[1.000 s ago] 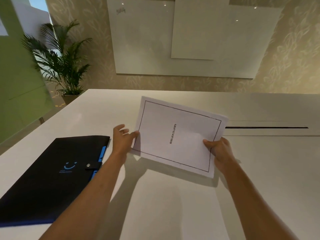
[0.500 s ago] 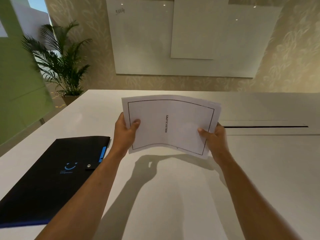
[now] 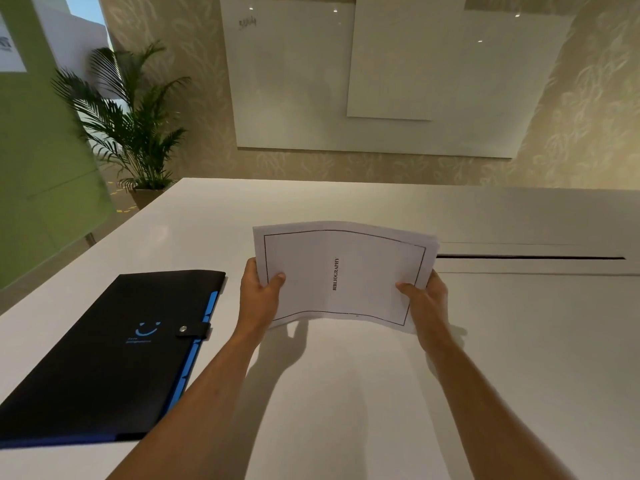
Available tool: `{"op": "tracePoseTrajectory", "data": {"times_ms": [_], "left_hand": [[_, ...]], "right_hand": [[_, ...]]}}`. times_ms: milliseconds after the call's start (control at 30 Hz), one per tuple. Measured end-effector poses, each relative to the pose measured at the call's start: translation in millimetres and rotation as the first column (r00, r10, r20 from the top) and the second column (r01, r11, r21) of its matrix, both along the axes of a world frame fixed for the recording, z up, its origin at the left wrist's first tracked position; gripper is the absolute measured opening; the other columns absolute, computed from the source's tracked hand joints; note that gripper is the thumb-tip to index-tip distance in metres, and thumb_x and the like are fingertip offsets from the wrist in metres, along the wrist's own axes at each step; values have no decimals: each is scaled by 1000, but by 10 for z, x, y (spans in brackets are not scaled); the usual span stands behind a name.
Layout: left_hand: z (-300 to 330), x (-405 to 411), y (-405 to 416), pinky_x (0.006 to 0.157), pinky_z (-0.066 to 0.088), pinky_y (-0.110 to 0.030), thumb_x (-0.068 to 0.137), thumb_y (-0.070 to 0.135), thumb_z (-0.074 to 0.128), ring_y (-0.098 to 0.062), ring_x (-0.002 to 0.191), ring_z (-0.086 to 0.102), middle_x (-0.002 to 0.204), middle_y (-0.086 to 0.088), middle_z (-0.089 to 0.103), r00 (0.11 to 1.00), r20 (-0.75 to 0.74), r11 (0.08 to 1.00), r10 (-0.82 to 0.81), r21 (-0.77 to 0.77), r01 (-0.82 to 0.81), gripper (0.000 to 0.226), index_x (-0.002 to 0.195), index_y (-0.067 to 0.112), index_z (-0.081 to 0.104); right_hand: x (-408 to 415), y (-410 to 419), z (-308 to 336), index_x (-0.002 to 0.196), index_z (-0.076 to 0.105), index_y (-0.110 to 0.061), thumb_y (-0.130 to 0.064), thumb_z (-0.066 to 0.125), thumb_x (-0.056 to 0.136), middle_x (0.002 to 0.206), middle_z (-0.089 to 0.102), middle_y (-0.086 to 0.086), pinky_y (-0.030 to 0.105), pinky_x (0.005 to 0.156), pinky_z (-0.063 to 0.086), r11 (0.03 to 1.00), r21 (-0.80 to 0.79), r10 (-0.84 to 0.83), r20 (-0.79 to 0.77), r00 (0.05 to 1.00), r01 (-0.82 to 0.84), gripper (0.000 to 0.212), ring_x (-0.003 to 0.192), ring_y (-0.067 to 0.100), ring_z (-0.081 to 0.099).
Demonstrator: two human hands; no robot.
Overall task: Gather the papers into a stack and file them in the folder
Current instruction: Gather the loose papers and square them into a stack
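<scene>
both hands, left hand [image 3: 258, 299] and right hand [image 3: 424, 301], fingers gripping one papers stack [image 3: 343, 275]; one closed folder [image 3: 114, 351] beside.

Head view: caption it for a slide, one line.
Both hands, left hand and right hand, hold the papers above the table; closed folder alongside.

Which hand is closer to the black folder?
Left. The left hand grips the papers' edge just beside the closed black folder. The right hand holds the papers' far edge, farther away.
</scene>
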State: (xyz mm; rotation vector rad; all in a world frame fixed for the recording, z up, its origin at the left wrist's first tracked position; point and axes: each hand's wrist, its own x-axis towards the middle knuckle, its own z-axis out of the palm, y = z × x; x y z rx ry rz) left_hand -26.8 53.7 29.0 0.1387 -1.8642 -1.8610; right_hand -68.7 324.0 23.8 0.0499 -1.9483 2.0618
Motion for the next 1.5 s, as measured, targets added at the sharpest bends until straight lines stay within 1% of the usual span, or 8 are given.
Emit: {"op": "tracePoseTrajectory", "data": {"times_ms": [133,300,600,733,967,1200,1400,1500], "left_hand": [[3,29,11,77,51,-28,92,9,57,-16,104,60,112,8,61,1000,-10,1000,-13,18,14,35,104,41,50],[-18,46,14,74,51,-24,94,11,56,-15,103,60,111,10,59,1000,-22,1000,-16,-9,16,34,105,42,48],[-28,29,19,75,51,-24,95,12,54,-15,103,59,111,7,58,1000,-14,998,-19,-62,18,29,110,36,45],[48,-14,-16,75,52,-23,98,16,51,-16,102,60,110,4,57,1000,-27,996,-13,-89,10,23,117,26,45],[398,-48,-108,78,52,-30,102,31,42,-16,92,63,102,-1,65,991,-132,994,-6,-111,-9,17,104,23,57],[290,22,-139,76,50,-37,74,79,41,-23,89,67,95,-4,70,991,-109,919,-77,378,113,71,109,21,65],[239,51,455,82,53,-38,79,58,62,-25,108,61,118,-4,65,964,-136,907,-229,330,262,59,122,20,50],[302,2,625,101,44,-37,84,47,67,-16,125,54,135,7,58,973,-150,910,-175,352,218,61,137,26,45]], "right_hand": [[6,41,-11,96,68,-25,-11,64,67,88,76,-14,14,61,53,999,33,35,-23,999,-34,33,78,4,71],[-22,95,-34,96,72,-27,-15,69,69,95,77,-2,36,76,57,997,60,51,-46,998,-48,30,89,20,72],[6,62,1,97,66,-27,-14,64,75,98,74,-4,32,78,54,993,117,37,-50,998,-31,26,91,16,70],[-6,121,55,90,68,-26,-19,64,72,86,75,-11,23,66,51,990,138,-3,-60,998,12,20,76,3,69],[-51,281,129,93,70,-14,-7,69,67,84,78,-3,23,59,56,995,-86,41,-8,999,-42,28,75,15,72],[-54,172,58,89,72,-15,6,69,73,89,78,1,25,62,55,895,-432,-59,137,989,113,27,73,13,74],[-21,-298,-80,120,64,-6,1,65,85,112,72,8,26,66,54,839,-525,15,288,957,145,36,91,19,70],[61,-555,-134,121,66,-6,1,67,83,113,73,5,20,59,53,786,-590,38,342,939,183,39,88,13,69]]}}
